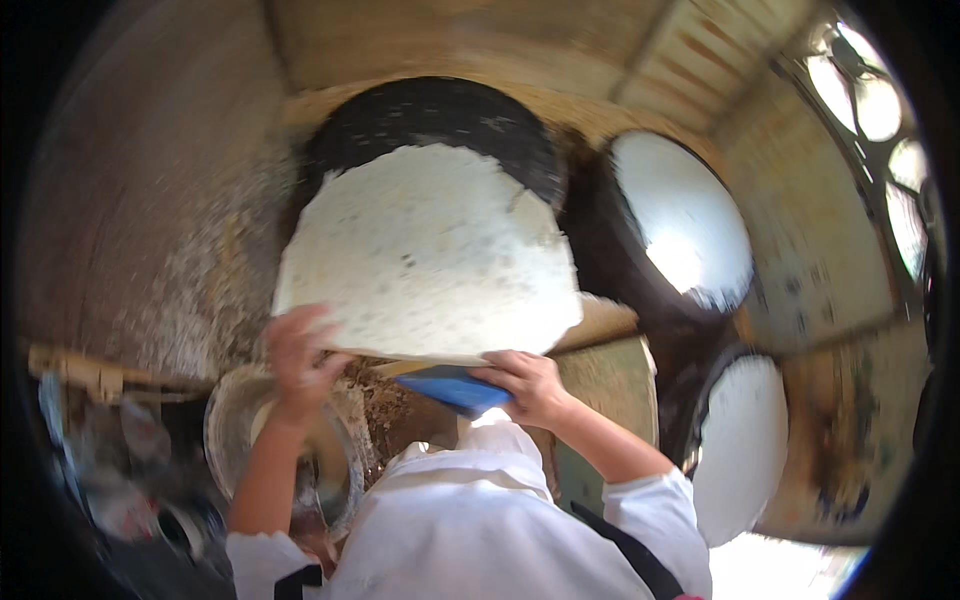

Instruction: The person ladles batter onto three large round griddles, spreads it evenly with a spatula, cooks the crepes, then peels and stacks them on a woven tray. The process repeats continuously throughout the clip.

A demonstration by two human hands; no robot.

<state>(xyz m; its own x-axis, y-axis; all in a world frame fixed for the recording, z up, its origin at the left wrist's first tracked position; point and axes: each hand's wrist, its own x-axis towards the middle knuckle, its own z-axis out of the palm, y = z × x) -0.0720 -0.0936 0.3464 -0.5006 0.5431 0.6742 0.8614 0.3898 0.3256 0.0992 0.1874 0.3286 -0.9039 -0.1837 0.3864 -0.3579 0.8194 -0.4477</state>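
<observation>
A large, thin, pale flatbread (430,250) with a ragged rim covers the near part of a round black griddle (430,110). Its near edge is drawn back past the griddle, toward my body. My left hand (300,355), blurred by motion, closes at the near left corner of the sheet. At the near right edge, my right hand (530,385) is closed with its fingers on the sheet. Just beneath that hand shows a flat blue piece (455,388), perhaps a scraper; whether the hand grips it is unclear.
Two more round plates with white surfaces stand to the right, one farther off (680,210) and one nearer (740,450). A bucket (225,440) sits below my left forearm. Crumbs litter the brown surface (190,270) at left. A bright grille (880,120) is at upper right.
</observation>
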